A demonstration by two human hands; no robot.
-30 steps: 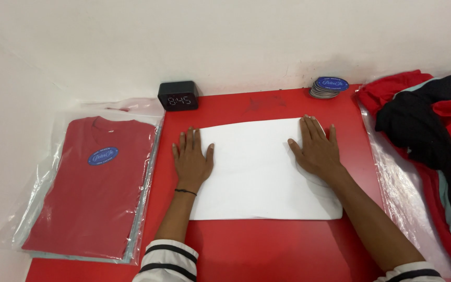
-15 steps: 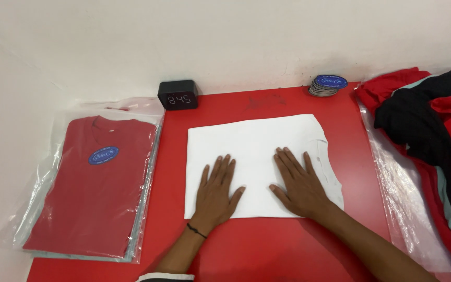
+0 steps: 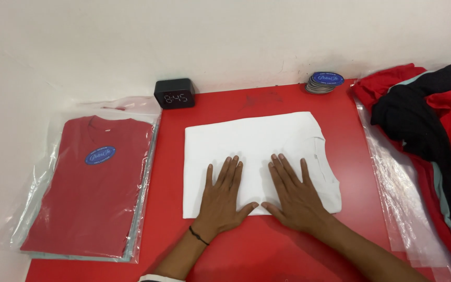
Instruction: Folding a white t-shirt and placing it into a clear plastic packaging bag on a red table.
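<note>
A white folded shirt point(image 3: 257, 151) lies smooth and rectangular at the middle of the red table point(image 3: 288, 250). The left hand point(image 3: 224, 201) and right hand point(image 3: 294, 197) press flat on its near edge, fingers spread, gripping nothing. Bare table runs along the near edge. One clock point(image 3: 174, 93) sits at the far edge

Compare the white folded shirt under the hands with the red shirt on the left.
The white folded shirt lies bare on the red table; the red shirt is sealed in clear plastic. The red one carries a blue oval sticker; the white shows none. Both hands press the white; the red is untouched. Both are folded flat.
</note>
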